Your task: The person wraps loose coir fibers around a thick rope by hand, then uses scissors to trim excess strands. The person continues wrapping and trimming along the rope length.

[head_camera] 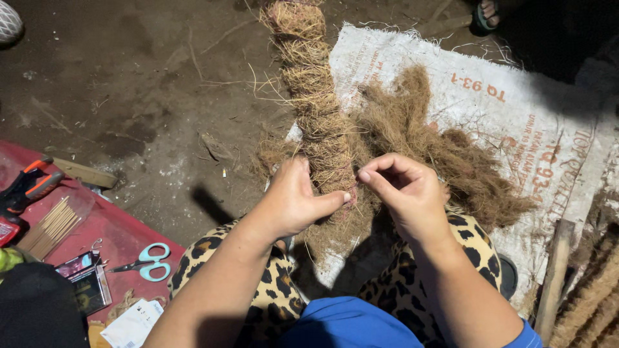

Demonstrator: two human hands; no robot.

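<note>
Head view. Your left hand (293, 203) wraps the near end of the fibre pole (314, 96), thumb pressed across its front; your right hand (403, 190) is pinched shut just beside it, fingertips gathered at the pole's right edge, though what they grip is too fine to tell. The pole runs from your lap up and away, slightly tilted left, and its far end leaves the frame at the top. It is a thick roll of pale brown coir, bound around with thin cord in close turns, with stray strands sticking out along both sides. Right of it, touching, lies a heap of loose fibre (445, 161) on a white woven sack (516, 109) spread on the dirt floor (129, 84). Open floor lies to the pole's left. At your left, a red mat (113, 225) bounds that room and carries teal-handled scissors (145, 261), a bundle of thin sticks (51, 225) and an orange-handled tool (29, 183). At the right edge a wooden stick (556, 270) leans beside the sack. Your knees, in leopard-print cloth, sit under both hands.
</note>
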